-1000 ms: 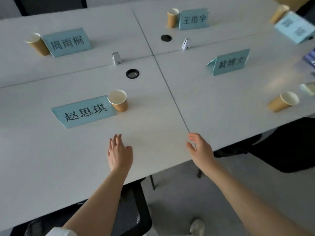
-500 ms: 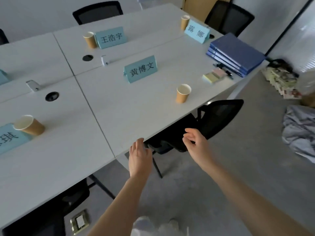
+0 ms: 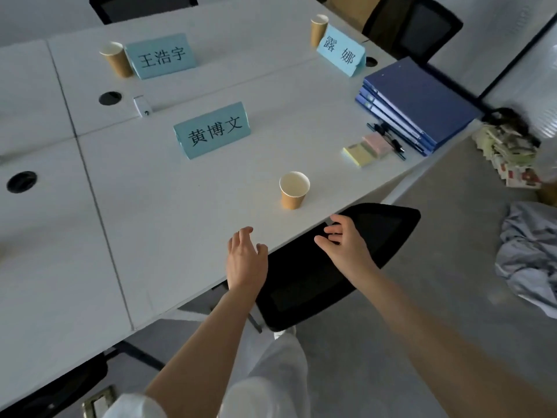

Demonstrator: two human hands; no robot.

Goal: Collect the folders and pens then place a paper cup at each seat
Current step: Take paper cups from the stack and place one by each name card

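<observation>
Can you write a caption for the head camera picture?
Empty hands hover by a paper cup near stacked blue folders.

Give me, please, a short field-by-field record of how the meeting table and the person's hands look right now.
left hand: open, holds nothing, over the table edge
right hand: open, holds nothing, above the black chair
paper cups: one near the edge, one by each far name card
folders: blue, stacked at the table's right end
pens: beside the stack
sticky notes: next to the pens
</observation>
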